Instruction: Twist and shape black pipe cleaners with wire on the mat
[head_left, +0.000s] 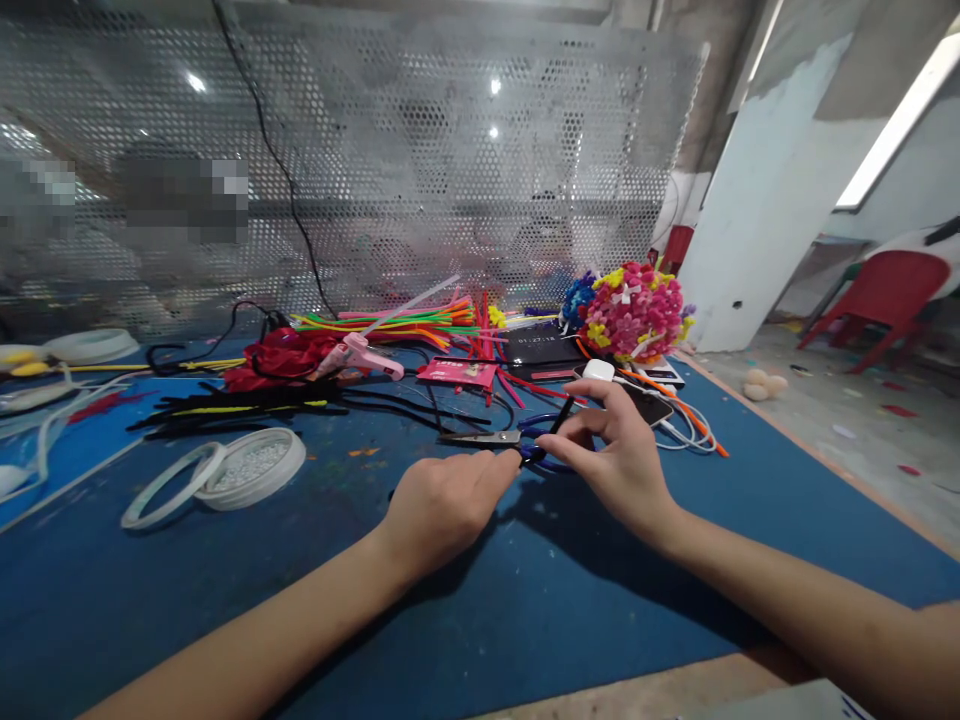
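Note:
My left hand [450, 500] is closed, its thumb and fingertips pressed round a black pipe cleaner [562, 414]. A dark tip of it seems to show on the far side of that hand. My right hand [619, 455] pinches the same pipe cleaner near its upraised end, thumb and forefinger close together. Just behind both hands lies a pair of scissors [480, 438] with blue handles, partly hidden by my fingers. More black pipe cleaners [225, 408] are bunched to the left, beyond a round white tub of small white beads [255, 468].
A white ring-shaped lid [172, 487] leans against the tub. Farther back are coloured pipe cleaners [412, 325], a pink glue gun [364, 355], a pink packet [457, 373], a dark screen showing digits [544, 347] and a fuzzy flower bouquet [634, 312]. White cables [694, 425] lie right.

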